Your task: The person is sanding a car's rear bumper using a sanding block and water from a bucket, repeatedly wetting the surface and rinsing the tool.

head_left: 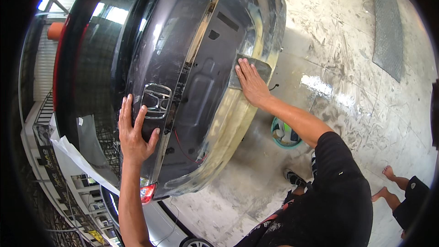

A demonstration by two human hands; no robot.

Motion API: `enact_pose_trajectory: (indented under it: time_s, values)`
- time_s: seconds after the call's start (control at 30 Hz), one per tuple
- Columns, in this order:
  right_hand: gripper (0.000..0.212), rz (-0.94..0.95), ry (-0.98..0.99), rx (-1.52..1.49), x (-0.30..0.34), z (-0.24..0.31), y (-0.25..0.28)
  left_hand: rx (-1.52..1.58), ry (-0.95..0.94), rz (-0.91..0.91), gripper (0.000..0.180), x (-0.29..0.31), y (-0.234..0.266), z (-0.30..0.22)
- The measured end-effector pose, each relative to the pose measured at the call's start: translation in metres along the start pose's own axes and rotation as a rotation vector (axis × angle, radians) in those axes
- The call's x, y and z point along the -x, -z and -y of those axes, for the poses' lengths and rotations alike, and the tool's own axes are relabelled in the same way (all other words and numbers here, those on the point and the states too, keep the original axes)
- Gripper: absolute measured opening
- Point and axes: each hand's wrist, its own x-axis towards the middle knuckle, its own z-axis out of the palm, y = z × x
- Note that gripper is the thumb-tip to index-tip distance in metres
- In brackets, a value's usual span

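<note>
My left hand [136, 132] rests with fingers spread on the dark grey boot lid [178, 13] of a car, beside a chrome emblem [157, 101]. My right hand [250, 81] lies flat, fingers stretched out, over a dark grey rectangular sheet [263, 70] that looks like sandpaper. That sheet sits across the upper edge of the rear bumper [228, 121]. Yellowish filler or bare patches show along the bumper, with dull scuffed paint around them. What lies under my right palm is hidden.
A teal-rimmed bucket [280, 145] with several items stands on the wet, stained floor below my right arm. A thin red wire [179, 144] hangs at the boot opening. Another person's bare legs [389, 194] are at right. A grey mat [388, 27] lies far right.
</note>
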Motion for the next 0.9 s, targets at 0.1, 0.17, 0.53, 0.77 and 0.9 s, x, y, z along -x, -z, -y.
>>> enact_pose_trajectory:
  time_s: [0.1,0.17,0.53,0.77,0.9]
  values:
    - [0.059,0.029,-0.010,0.065,-0.016,-0.005,0.014,-0.010,0.006,-0.001,0.068,0.006,0.002,0.002]
    - [0.058,0.013,-0.096,0.112,-0.023,-0.014,0.017,-0.001,0.004,0.003,0.068,0.006,-0.003,0.001]
    - [0.068,0.018,0.052,0.081,-0.016,-0.052,0.007,-0.007,-0.007,0.003,0.070,-0.004,-0.002,-0.001]
    - [0.061,-0.013,0.110,0.098,-0.029,-0.066,0.017,-0.026,-0.041,0.032,0.068,0.000,0.001,0.000]
    - [0.062,0.038,0.142,-0.046,0.011,-0.028,-0.001,-0.031,-0.057,0.035,0.065,-0.001,-0.001,0.001]
